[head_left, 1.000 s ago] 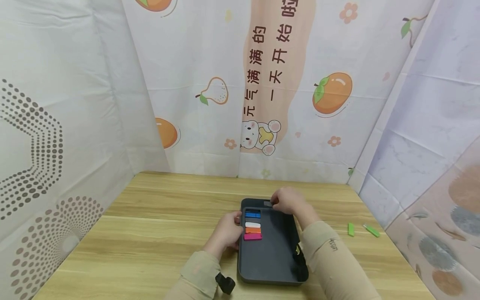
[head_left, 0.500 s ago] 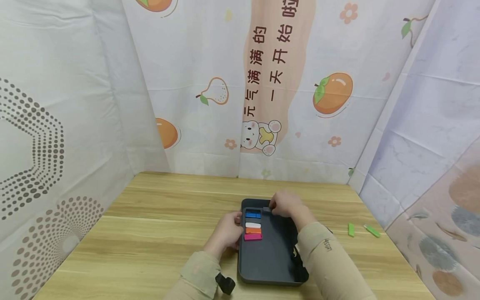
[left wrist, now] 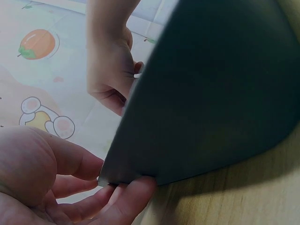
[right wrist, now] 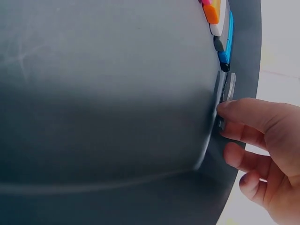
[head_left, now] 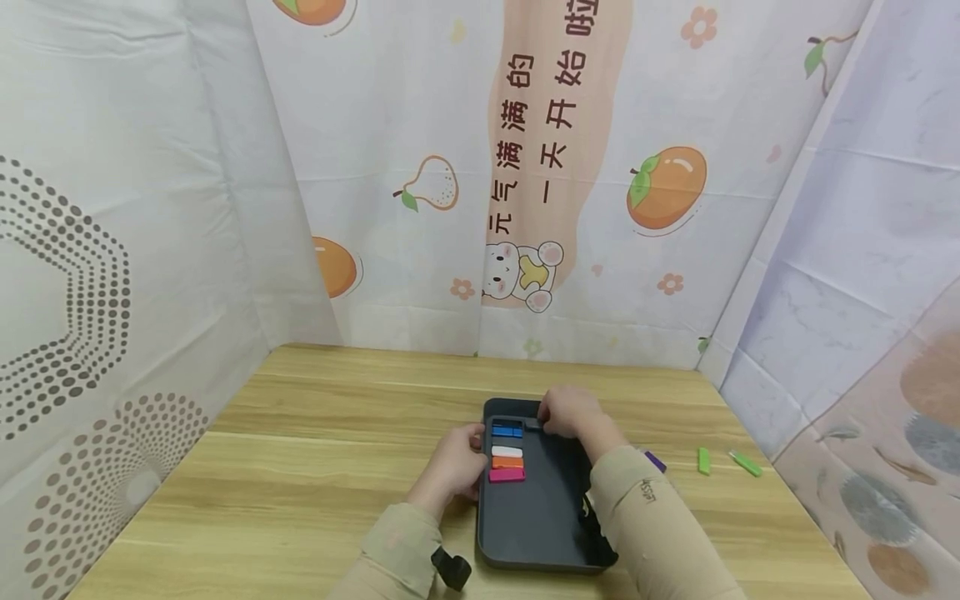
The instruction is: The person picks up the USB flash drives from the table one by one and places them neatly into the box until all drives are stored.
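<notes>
A dark grey tray [head_left: 536, 521] lies lengthwise on the table before me. My left hand [head_left: 453, 460] grips its left edge; in the left wrist view, thumb and fingers of the left hand [left wrist: 70, 183] hold the tray's rim [left wrist: 123, 140]. Inside the far end, my right hand [head_left: 572, 411] pinches a small flat grey stick [right wrist: 228, 86] against the tray's end, between thumb and index finger. Beside that stick runs a row of small coloured sticks: blue [head_left: 507, 432], grey, white [head_left: 507, 452], orange [head_left: 507, 462] and pink [head_left: 507, 475]. My right forearm covers part of the tray's right side.
On the table to the right lie a short green piece [head_left: 703, 461] and a longer green stick [head_left: 746, 464] with a pale tip. A purple piece [head_left: 655, 461] shows beside my right sleeve. Something black [head_left: 588, 521] sits by the tray's right wall. Printed curtains stand behind.
My right hand has moved slightly left and nearer with the grey stick, towards the coloured row. The forearm's shift uncovers the purple piece. My left hand keeps its grip on the tray.
</notes>
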`<state>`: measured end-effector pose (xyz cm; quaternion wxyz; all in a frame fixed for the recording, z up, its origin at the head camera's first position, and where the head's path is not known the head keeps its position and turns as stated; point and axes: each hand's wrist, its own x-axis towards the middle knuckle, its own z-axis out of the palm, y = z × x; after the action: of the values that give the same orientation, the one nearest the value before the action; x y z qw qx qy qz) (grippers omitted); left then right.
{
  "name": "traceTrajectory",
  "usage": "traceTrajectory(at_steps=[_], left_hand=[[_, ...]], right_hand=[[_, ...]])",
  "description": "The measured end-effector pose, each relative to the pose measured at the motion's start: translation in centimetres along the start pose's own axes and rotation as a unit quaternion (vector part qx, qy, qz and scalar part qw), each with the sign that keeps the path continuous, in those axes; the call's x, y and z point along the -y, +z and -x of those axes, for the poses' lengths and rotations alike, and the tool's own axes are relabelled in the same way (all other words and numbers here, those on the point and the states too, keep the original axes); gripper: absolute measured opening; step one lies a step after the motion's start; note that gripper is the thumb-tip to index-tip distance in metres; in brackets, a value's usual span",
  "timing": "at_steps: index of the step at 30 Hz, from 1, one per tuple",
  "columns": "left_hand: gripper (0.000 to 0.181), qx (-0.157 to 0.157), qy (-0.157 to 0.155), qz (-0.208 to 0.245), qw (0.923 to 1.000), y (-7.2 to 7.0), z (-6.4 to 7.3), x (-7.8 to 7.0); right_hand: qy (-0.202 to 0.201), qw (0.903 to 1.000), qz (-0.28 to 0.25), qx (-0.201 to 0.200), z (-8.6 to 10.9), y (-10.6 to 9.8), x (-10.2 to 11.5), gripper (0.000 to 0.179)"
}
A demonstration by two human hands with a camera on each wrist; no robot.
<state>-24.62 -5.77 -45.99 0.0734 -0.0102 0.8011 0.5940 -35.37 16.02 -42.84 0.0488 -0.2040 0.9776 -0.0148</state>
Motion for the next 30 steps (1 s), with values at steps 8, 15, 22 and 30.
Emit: traceTrajectory(at_steps=[8, 15, 22, 30], left_hand=[[0.057, 0.003, 0.0, 0.002, 1.0, 0.1, 0.0, 0.1], [0.057, 0.002, -0.003, 0.001, 1.0, 0.2, 0.0, 0.0], [0.058, 0.005, -0.004, 0.005, 1.0, 0.2, -0.1, -0.1], [0.058, 0.009, -0.009, 0.008, 0.9999, 0.0, -0.2, 0.3]], right_hand=[[-0.002, 1.0, -0.006, 0.003, 0.0, 0.5, 0.0, 0.011], [0.0, 0.9999, -0.013, 0.004, -0.1, 0.8, 0.0, 0.011], [0.006, 0.9999, -0.012, 0.003, -0.5, 1.1, -0.1, 0.012], [0.003, 0.9998, -0.018, 0.0, -0.5, 1.3, -0.1, 0.013]])
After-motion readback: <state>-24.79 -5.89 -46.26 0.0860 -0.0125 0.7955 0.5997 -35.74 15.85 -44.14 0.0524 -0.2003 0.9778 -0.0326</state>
